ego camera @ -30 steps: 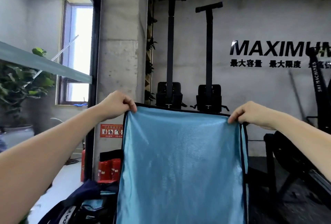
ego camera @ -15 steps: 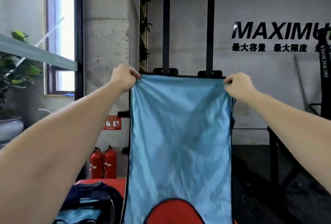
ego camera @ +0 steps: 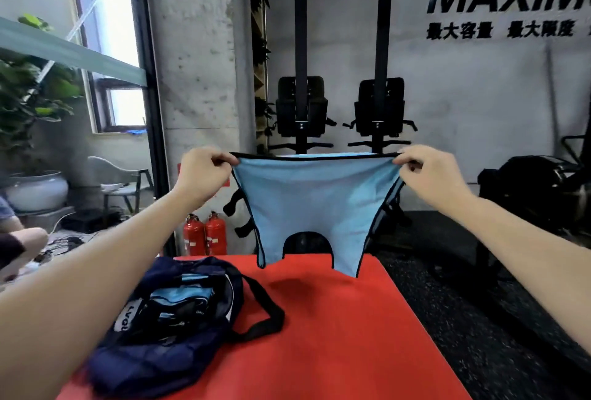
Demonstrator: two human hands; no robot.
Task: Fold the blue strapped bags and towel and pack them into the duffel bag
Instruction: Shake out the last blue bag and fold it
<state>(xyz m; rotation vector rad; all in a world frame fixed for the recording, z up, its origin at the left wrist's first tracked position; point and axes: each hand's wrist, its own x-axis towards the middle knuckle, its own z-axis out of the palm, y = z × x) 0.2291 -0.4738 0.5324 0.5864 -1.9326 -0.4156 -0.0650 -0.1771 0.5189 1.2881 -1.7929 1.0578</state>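
Observation:
I hold a light blue towel [ego camera: 311, 204] with black edging stretched out in the air above the far end of a red bench [ego camera: 335, 329]. My left hand [ego camera: 204, 175] pinches its top left corner and my right hand [ego camera: 428, 175] pinches its top right corner. The towel hangs doubled, with an arched cut-out at its bottom edge, and its lower corners dangle just above the bench. A dark navy mesh duffel bag [ego camera: 166, 332] lies open on the bench at the near left, with folded blue items [ego camera: 182, 294] inside and a black strap [ego camera: 265, 313] looping out.
Two red fire extinguishers [ego camera: 204, 233] stand by a concrete pillar [ego camera: 192, 79] behind the bench. Black gym machines [ego camera: 339, 111] line the back wall. A potted plant [ego camera: 28, 105] and a chair [ego camera: 124, 182] are at the left; a seated person's knee [ego camera: 22, 243] shows there.
The towel, which hung full length from my hands, now hangs short and doubled with its lower corners over the bench. My view has tilted down, and both hands stay on the top corners.

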